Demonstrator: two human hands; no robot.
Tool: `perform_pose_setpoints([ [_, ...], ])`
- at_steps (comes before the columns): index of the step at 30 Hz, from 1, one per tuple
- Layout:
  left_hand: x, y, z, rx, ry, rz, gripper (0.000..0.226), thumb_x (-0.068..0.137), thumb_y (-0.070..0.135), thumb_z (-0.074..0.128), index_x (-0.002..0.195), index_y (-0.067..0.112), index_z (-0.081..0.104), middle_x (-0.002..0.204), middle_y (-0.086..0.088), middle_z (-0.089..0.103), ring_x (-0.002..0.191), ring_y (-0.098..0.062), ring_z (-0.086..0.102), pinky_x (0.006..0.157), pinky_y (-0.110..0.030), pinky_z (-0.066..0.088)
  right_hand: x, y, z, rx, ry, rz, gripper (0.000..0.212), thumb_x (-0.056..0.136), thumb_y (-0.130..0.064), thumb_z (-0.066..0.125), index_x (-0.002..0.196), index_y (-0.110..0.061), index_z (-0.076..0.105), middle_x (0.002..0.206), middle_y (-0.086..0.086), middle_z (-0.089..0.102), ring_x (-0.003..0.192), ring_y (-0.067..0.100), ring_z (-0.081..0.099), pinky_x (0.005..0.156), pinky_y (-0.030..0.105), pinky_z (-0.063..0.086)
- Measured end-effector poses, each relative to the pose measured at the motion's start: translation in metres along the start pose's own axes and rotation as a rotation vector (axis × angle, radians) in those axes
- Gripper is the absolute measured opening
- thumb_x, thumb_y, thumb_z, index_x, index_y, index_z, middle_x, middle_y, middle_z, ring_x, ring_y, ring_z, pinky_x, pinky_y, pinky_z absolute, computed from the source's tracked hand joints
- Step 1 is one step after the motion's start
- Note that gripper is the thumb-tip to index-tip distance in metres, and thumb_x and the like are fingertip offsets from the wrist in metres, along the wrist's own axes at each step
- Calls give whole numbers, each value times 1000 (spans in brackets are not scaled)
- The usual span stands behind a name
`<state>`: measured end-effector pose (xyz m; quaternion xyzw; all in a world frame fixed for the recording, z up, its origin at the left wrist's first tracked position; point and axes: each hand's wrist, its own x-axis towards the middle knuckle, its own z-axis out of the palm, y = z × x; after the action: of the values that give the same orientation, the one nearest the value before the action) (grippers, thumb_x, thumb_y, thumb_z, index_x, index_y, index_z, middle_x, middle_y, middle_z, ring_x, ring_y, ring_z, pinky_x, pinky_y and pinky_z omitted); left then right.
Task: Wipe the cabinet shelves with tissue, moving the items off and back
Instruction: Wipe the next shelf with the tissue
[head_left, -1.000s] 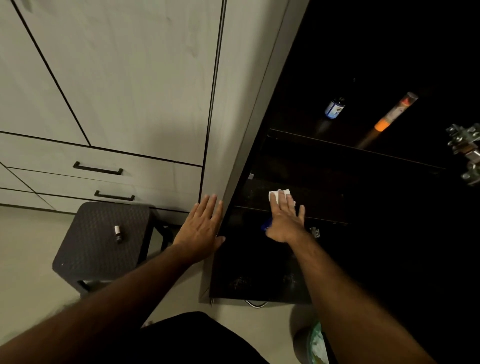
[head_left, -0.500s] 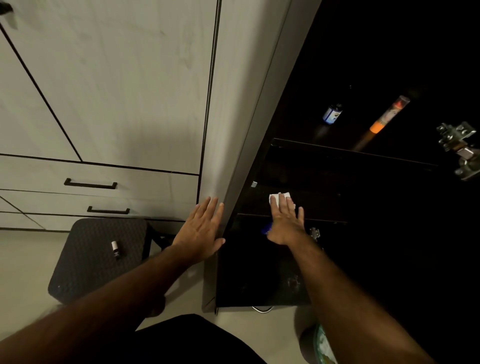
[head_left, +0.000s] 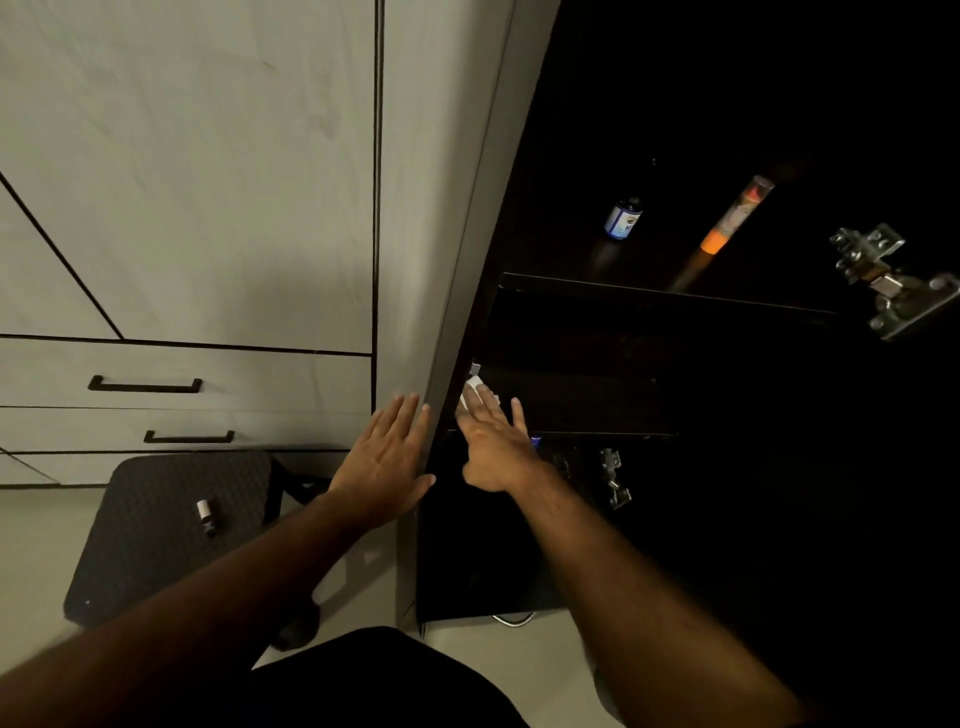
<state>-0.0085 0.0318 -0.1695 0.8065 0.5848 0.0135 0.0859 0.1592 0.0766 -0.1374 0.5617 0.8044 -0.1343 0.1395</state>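
Right hand (head_left: 496, 449) presses the tissue (head_left: 474, 393) flat under straight fingers (head_left: 488, 402), seemingly at the shelf's (head_left: 571, 400) left end; unwiped shelf stretches rightward.

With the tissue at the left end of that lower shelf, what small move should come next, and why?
Probably sweep the right hand rightward along the shelf. Its flat fingers press the tissue hard against the left wall, so the dark stretch to the right likely remains. The left hand lies flat on the cabinet side.
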Motion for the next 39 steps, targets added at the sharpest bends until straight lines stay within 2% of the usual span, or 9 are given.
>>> perform_pose_setpoints([
  [9, -2, 1, 2, 10, -36, -41, 87, 98, 56, 36, 142, 15, -25, 156, -8, -25, 146, -23, -22, 122, -39, -5, 23, 13, -24, 57, -21, -67, 99, 79, -3, 60, 154, -18, -3, 163, 2, -5, 148, 13, -13, 121, 45, -8],
  [15, -5, 12, 2, -29, 5, -60, 84, 98, 53, 38, 143, 15, -22, 157, -7, -23, 146, -23, -21, 119, -36, -10, 21, 26, -16, 17, 17, -68, 102, 78, -1, 58, 154, -22, -7, 162, -4, -13, 147, 10, -15, 120, 46, -8],
  [21, -2, 24, 3, -43, 52, -92, 88, 97, 52, 42, 144, 14, -21, 161, -10, -16, 146, -23, -20, 118, -36, -10, 1, 96, -5, 8, -10, 124, 108, 77, -8, 59, 153, -25, -17, 159, -7, -23, 145, 10, -22, 119, 48, -10],
  [24, -4, 26, 6, -46, 39, -124, 89, 97, 52, 43, 144, 13, -21, 161, -12, -16, 147, -25, -19, 120, -39, -7, -10, 113, -9, 12, -66, 268, 105, 81, -10, 57, 151, -19, -21, 158, -1, -29, 144, 17, -27, 118, 51, -11],
  [26, -7, 28, 7, -52, 32, -140, 90, 97, 52, 43, 146, 13, -20, 161, -12, -17, 147, -25, -20, 121, -40, -6, -12, 102, -6, -20, -114, 323, 103, 86, -21, 57, 149, -12, -24, 155, 10, -32, 144, 29, -28, 118, 52, -10],
  [29, -10, 32, 10, -62, 22, -160, 90, 97, 52, 43, 147, 11, -20, 160, -13, -17, 146, -25, -20, 121, -40, -7, -7, 65, 4, -58, -140, 271, 107, 86, -30, 59, 148, -8, -25, 152, 21, -35, 141, 39, -29, 118, 53, -9],
  [32, -14, 41, 15, -68, 11, -160, 90, 96, 52, 43, 149, 9, -16, 161, -13, -15, 147, -26, -19, 122, -41, -4, 0, 38, 3, 2, -117, 91, 105, 82, -24, 60, 151, -18, -18, 155, 12, -33, 142, 31, -30, 118, 51, -12],
  [35, -15, 51, 18, -67, -2, -175, 90, 96, 52, 43, 151, 7, -12, 161, -14, -14, 147, -27, -19, 121, -41, -5, 7, 47, -7, 33, -79, -34, 102, 80, -15, 59, 153, -27, -10, 159, -2, -26, 144, 18, -28, 117, 53, -13],
  [39, -16, 65, 21, -79, -10, -184, 90, 96, 54, 42, 145, 11, -20, 160, -16, -15, 147, -27, -20, 118, -38, -11, 1, 96, -3, 47, -14, 69, 109, 76, -6, 60, 152, -30, -14, 159, -8, -26, 145, 14, -26, 116, 52, -13],
])
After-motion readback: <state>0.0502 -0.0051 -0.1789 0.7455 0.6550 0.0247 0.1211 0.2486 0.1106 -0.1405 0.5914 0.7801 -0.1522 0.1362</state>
